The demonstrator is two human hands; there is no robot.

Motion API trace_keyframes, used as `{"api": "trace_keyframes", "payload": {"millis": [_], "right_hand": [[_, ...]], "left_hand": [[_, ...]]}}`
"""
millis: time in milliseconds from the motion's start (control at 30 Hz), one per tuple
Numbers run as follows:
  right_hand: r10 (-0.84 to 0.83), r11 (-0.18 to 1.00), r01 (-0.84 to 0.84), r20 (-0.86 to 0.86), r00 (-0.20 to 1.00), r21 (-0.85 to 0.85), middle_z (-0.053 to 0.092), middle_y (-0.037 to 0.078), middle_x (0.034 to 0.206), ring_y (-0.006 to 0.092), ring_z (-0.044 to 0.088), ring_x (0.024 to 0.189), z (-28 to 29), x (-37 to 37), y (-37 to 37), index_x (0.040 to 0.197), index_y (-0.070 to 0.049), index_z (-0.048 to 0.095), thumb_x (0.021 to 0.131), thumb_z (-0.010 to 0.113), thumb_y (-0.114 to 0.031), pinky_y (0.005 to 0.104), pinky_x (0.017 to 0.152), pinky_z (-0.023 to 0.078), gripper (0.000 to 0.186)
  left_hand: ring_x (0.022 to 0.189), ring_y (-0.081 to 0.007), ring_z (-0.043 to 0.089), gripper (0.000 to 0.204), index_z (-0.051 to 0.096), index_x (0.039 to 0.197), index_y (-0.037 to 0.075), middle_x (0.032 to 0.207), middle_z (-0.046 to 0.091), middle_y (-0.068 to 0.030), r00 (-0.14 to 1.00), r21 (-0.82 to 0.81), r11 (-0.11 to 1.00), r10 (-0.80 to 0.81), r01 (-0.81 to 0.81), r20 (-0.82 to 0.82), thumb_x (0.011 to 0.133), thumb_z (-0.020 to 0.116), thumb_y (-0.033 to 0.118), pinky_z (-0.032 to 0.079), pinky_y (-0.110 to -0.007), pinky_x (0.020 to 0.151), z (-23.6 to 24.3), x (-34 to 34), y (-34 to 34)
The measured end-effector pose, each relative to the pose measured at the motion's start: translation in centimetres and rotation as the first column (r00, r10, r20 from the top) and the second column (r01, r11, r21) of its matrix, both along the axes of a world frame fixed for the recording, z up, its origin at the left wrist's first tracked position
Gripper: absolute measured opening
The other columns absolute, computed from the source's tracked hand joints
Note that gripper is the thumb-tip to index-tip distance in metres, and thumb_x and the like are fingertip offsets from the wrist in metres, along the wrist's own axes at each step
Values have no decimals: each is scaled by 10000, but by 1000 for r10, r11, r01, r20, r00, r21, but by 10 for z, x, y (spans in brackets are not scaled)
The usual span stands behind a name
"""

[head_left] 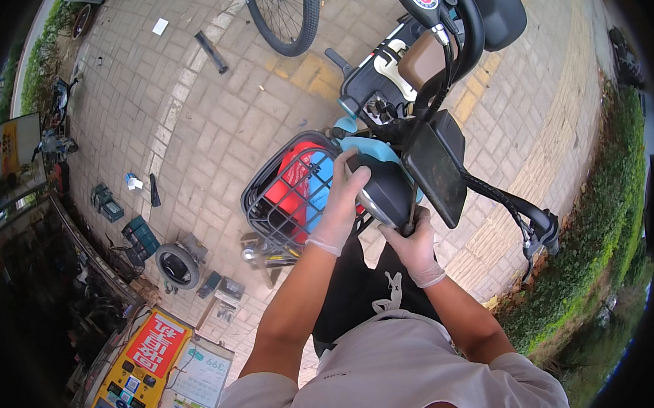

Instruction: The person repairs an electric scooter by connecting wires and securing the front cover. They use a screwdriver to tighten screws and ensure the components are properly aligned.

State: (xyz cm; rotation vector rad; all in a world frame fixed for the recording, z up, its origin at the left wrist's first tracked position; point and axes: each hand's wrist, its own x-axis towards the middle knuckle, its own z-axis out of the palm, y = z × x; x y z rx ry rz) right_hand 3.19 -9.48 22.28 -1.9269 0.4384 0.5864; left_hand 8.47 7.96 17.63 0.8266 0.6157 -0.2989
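Note:
Both of my hands wear thin translucent gloves and meet at the front of a light-blue electric scooter. My left hand [342,194] is closed on the left side of a black headlight housing [387,188], whose silvery lens edge faces my body. At the housing's near right corner, my right hand [416,246] is closed round what looks like a screwdriver [411,224]; its thin shaft points up beside the housing and the fingers partly hide its handle. A light-blue body panel [372,147] lies just beyond the housing.
A black wire basket [253,201] with red and blue items stands left of the housing. To its right are a dark flat display panel [434,168] and the handlebar [502,198]. A small wheel [177,266], green toolboxes [142,236] and a bicycle wheel [284,16] stand on the paving.

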Motion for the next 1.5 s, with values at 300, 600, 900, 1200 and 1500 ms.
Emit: {"api": "trace_keyframes", "payload": {"millis": [300,600,900,1200,1500], "right_hand": [[172,974,-155,96,980,-164,680,126,820,186,677,652,17,8,2,1130,73,531,737,924,-265,329,613,552,650],[159,980,-148,76,984,-131,637,70,746,130,610,622,14,13,-4,1051,47,567,729,935,-258,306,605,528,576],[230,965,-244,-146,962,-91,707,181,1119,200,710,941,24,9,-8,1237,80,545,754,918,-220,342,825,572,681],[434,874,-402,68,898,-272,678,131,1066,212,689,880,40,25,-38,1215,25,604,694,950,-235,339,750,561,677],[636,701,-506,119,763,-503,455,261,1478,383,653,1124,59,39,0,1522,-8,350,665,941,-375,408,775,592,1104]], "left_hand": [[1350,-250,442,841,348,1527,66,1459,434,-133,997,-6,999,-31,32,71,878,726,445,357,-408,1145,-5,-8,14],[1289,-227,452,919,316,1525,33,1420,426,-151,1000,11,1000,-22,22,10,847,772,455,369,-380,1125,-5,-3,7],[1327,-235,457,935,294,1536,31,1438,449,-143,994,-3,999,-45,46,100,820,774,394,371,-385,1133,9,-9,15],[1307,-287,502,593,422,1484,-29,1439,493,-177,975,531,830,221,-173,-27,1064,515,380,384,-391,1126,-36,-60,26],[1098,-287,674,723,628,1295,-116,1270,688,-224,468,851,517,777,-94,-421,1027,535,550,521,-379,961,-145,-183,111]]}}
